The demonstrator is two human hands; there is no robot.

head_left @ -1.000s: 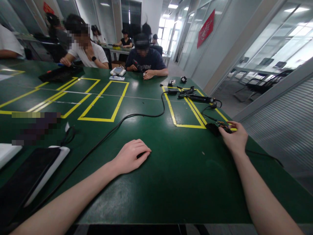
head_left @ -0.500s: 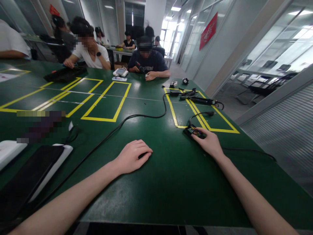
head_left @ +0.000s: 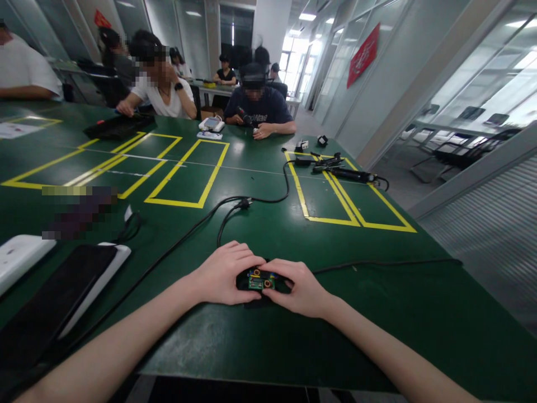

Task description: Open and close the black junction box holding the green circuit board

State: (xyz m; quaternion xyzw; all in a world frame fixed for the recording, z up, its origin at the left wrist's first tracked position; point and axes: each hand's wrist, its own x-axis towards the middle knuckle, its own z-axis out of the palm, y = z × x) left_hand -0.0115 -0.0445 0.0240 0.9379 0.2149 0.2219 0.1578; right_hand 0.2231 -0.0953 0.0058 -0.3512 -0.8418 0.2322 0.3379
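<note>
An opened black power adapter is low over the near middle of the table, its green circuit board and copper coils showing upward. My left hand curls round its left side, thumb at the near edge. From the right, my right hand grips it between thumb and fingers. The fingertips of both hands nearly meet over the far edge. Beneath the hands a dark part shows, mostly hidden. A short black cord with a plug lies beyond my left hand, and another black cable runs off to the right.
A black phone-like slab rests on a white block at left, beside a white power strip. Tools and a small adapter lie far right near yellow tape rectangles. A long black cable crosses the table. Co-workers sit across.
My right hand has brought the power adapter from the right side to my left hand, its plug cord trailing along. Both hands now hold the adapter.
</note>
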